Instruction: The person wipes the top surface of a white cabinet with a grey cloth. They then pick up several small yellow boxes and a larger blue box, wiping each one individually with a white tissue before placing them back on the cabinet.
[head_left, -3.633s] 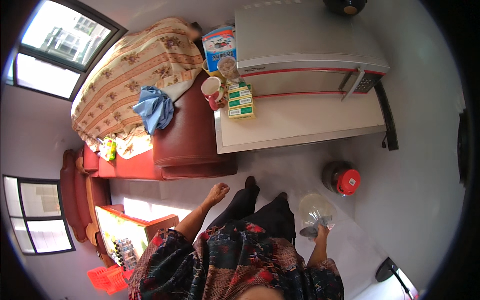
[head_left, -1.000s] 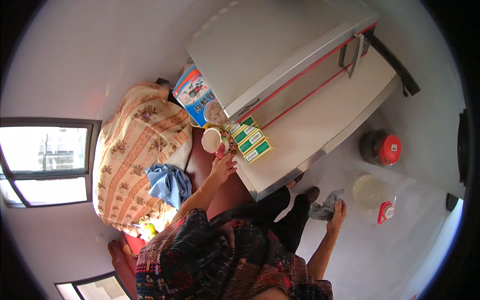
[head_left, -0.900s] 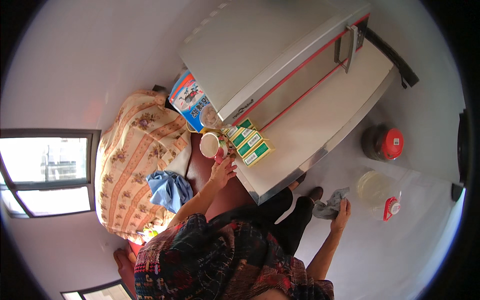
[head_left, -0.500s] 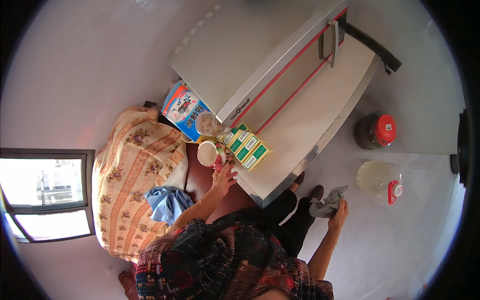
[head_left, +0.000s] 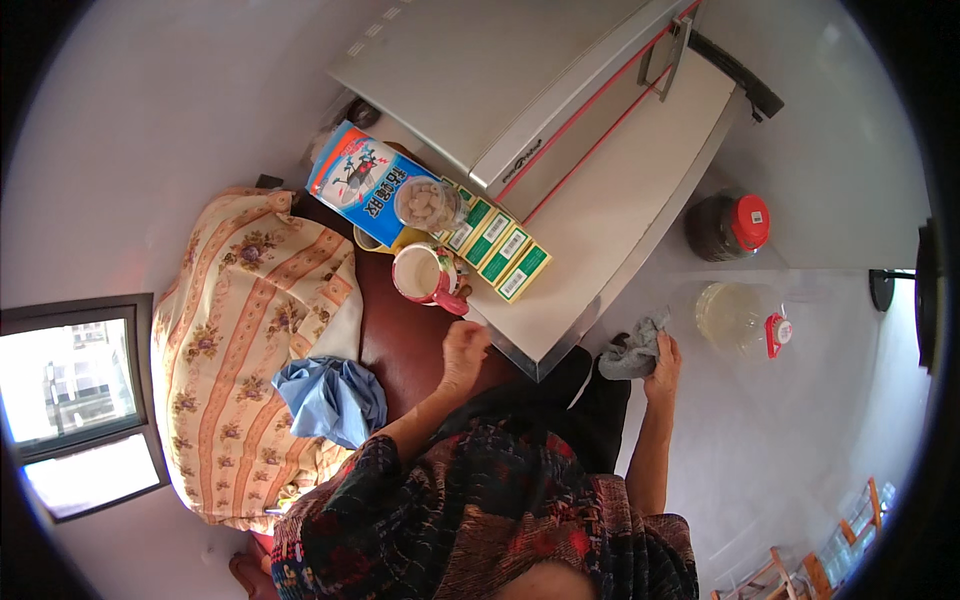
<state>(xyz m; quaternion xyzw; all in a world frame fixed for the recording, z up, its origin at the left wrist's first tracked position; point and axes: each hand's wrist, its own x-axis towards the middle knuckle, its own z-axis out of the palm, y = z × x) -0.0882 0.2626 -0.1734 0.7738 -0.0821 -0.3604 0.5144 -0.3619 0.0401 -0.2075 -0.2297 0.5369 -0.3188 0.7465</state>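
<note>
A grey cloth (head_left: 630, 356) hangs bunched in my right hand (head_left: 663, 372), which is closed on it beyond the table corner. My left hand (head_left: 465, 352) is loosely curled, with nothing visible in it, just below a red-handled mug (head_left: 421, 272) and apart from it. The mug stands upright at the table's left edge; its pale inside looks empty. Beside it are a row of green and yellow boxes (head_left: 497, 243) and a clear tub of pale brown lumps (head_left: 428, 204). A blue and orange packet (head_left: 358, 180) lies behind them.
A large grey appliance (head_left: 480, 75) with a handled door occupies much of the white table (head_left: 610, 190). Two big jars, one dark with a red lid (head_left: 728, 226) and one pale (head_left: 730, 318), stand on the right. A blue cloth (head_left: 332, 400) lies by the flowered cover (head_left: 235, 370).
My left hand has drawn back from the mug's handle and curled its fingers. My right hand still holds the grey cloth. The whole view has shifted slightly.
</note>
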